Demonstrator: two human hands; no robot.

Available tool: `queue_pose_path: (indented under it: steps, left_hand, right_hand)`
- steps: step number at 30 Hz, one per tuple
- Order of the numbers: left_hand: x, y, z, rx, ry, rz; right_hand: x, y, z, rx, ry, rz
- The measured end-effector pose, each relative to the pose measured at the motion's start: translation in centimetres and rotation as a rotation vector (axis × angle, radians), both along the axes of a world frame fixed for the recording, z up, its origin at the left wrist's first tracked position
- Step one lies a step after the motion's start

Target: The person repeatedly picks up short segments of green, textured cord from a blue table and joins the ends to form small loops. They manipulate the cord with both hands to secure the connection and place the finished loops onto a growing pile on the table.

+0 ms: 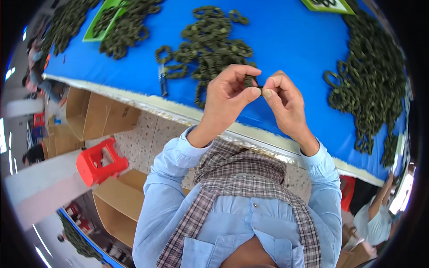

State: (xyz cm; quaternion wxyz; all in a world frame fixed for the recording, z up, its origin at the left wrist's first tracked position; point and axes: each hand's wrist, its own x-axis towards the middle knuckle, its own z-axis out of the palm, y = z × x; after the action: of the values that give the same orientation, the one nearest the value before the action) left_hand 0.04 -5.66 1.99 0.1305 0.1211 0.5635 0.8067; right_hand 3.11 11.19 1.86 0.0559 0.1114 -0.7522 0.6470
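Note:
My left hand (229, 97) and my right hand (284, 103) meet over the blue table, thumbs and forefingers pinched. Between them is a small dark green ribbed ring (250, 81), looking like a bracelet or hair tie; the fingers cover much of it. The left fingers curl around it, and the right fingertips pinch at its right end. Just beyond my left hand lies a loose pile of similar dark green rings (208, 42). Left of that pile rests a slim tool (162, 80), pale at one end and dark at the other, its kind unclear.
More rings form a large heap (371, 85) on the right and another pile (123, 33) at the far left, beside a green tray (99, 24). A second green tray (328, 6) sits at the top right. Below the table's edge stand a red stool (100, 161) and cardboard boxes (107, 117).

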Motion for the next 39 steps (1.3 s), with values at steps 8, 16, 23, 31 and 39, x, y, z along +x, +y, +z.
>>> queue_pose_path:
  steps: [8, 16, 23, 31, 39]
  left_hand:
    - [3.1, -11.4, 0.5, 0.098, 0.191, 0.622]
    - [4.4, -13.8, 0.1, 0.144, 0.15, 0.622]
    - [4.0, -12.4, -0.3, 0.095, 0.121, 0.565]
    - [4.1, -7.8, 0.4, 0.027, 0.114, 0.454]
    - [5.2, -4.2, 0.7, -0.087, 0.218, 0.393]
  right_hand:
    - [-7.4, -14.9, -0.7, -0.004, -0.17, 0.351]
    - [-9.2, -22.0, -7.0, 0.675, 0.274, 0.232]
    - [-7.9, -16.9, -3.9, 0.479, 0.334, 0.131]
    - [0.6, -6.8, 2.7, 0.193, -0.145, -0.007]
    - [5.4, -4.0, 0.5, 0.286, 0.312, -0.279]
